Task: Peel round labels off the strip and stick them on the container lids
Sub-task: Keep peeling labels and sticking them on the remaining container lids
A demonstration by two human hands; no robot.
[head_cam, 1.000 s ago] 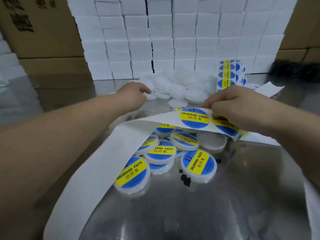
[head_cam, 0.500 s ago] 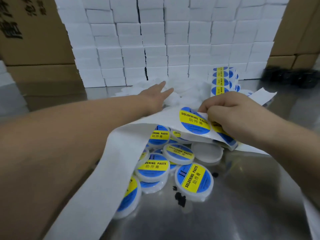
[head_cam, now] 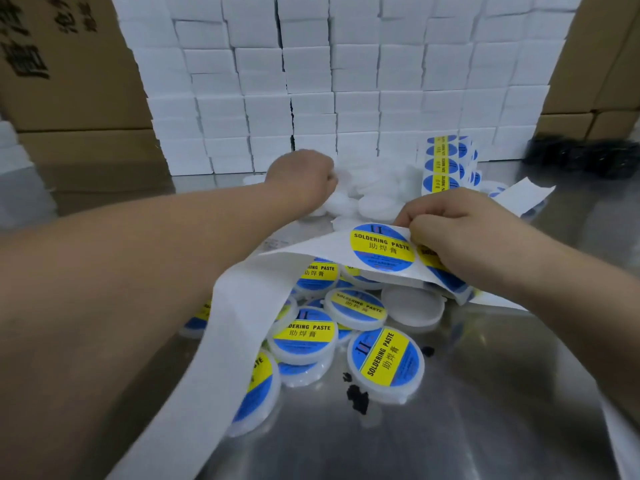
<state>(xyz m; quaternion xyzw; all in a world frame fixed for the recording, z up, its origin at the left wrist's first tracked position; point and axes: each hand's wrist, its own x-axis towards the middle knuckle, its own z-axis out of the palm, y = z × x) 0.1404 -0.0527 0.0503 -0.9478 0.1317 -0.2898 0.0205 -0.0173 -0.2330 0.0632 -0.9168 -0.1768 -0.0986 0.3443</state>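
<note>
White boxes [head_cam: 363, 81] wall off the back of the steel table [head_cam: 485, 393]. Left hand [head_cam: 301, 183], fingers spread half a second ago, has now curled into the pile of plain lids [head_cam: 375, 206]; whether it has one, I cannot tell. Right hand [head_cam: 460, 233] stays pinched on the backing strip [head_cam: 249, 306], thumb at the edge of the round label [head_cam: 382, 247]. Labelled containers [head_cam: 386, 362] lie below those fingers

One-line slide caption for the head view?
Right hand holds the label strip while left hand reaches into the unlabelled lids.
</note>
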